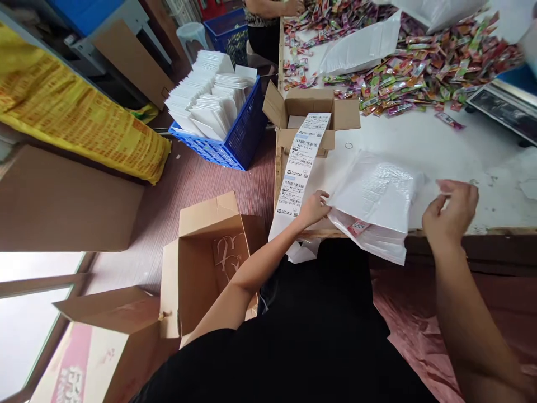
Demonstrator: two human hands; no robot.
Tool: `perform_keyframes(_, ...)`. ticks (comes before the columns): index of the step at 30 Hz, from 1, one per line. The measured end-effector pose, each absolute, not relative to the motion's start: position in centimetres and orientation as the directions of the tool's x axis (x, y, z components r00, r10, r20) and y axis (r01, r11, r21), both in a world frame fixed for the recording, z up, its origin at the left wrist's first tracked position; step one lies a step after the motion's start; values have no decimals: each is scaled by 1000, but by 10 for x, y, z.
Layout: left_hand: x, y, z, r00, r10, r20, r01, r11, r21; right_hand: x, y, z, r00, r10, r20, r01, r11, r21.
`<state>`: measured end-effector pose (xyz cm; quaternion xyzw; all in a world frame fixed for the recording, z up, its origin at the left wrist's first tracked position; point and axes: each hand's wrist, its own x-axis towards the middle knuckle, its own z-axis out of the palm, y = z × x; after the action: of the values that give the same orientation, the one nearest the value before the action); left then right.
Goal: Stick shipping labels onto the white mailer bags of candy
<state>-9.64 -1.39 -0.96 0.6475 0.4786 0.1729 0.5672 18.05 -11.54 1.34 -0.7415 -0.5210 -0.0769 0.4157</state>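
Note:
A white translucent plastic bag (373,190) lies at the table's front edge, its near end hanging over, with a small red packet (358,227) showing inside. My left hand (314,210) pinches the bag's left corner, next to a long strip of printed labels (300,162). The strip runs out of a small open cardboard box (347,115) down to the table edge. To the right of the bag, my right hand (453,210) is raised with fingers curled together; whether something thin is between them is unclear.
Colourful small packets (403,84) are heaped at the back, with a scale (503,109) at right. A blue crate (239,137) of white envelopes and an open carton (197,280) stand left. A person (264,28) is behind the table's far left.

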Motion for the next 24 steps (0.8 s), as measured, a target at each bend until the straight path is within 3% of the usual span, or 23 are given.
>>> perform_keyframes(1,-98,-17,-8,484,809,-333,418,121,900,158,-131,21,408,757,511,847,-105,-521)
perform_keyframes(3,-107,-27,-3,483,824,-296,415,82,906,113,-158,28,232,950,210,868,-104,-486)
perform_keyframes(5,-116,-42,1,493,832,-255,432,20,902,80,-170,25,151,988,4,887,-134,-443)
perform_keyframes(7,-123,-58,3,507,825,-249,435,4,900,66,-169,16,167,983,-75,882,-183,-435)
perform_keyframes(9,-129,-73,1,510,820,-258,407,34,913,65,-161,7,198,975,-96,832,-219,-510)
perform_keyframes(11,-134,-85,-3,512,821,-255,355,68,932,68,-152,-1,206,974,-99,716,-219,-663)
perform_keyframes(13,-140,-94,-6,528,812,-250,300,97,949,67,-146,-6,229,972,-55,572,-180,-800)
perform_keyframes(15,-144,-101,-6,538,805,-250,264,120,957,59,-142,-12,273,962,23,512,-125,-850)
perform_keyframes(17,-146,-106,-6,524,809,-266,251,152,956,48,-140,-20,232,968,98,576,-55,-815)
perform_keyframes(21,-149,-112,-8,432,818,-380,266,287,920,35,-140,-34,-35,988,150,747,126,-653)
perform_keyframes(24,-154,-114,-12,381,841,-383,287,286,914,43,-145,-35,-24,997,70,843,58,-535)
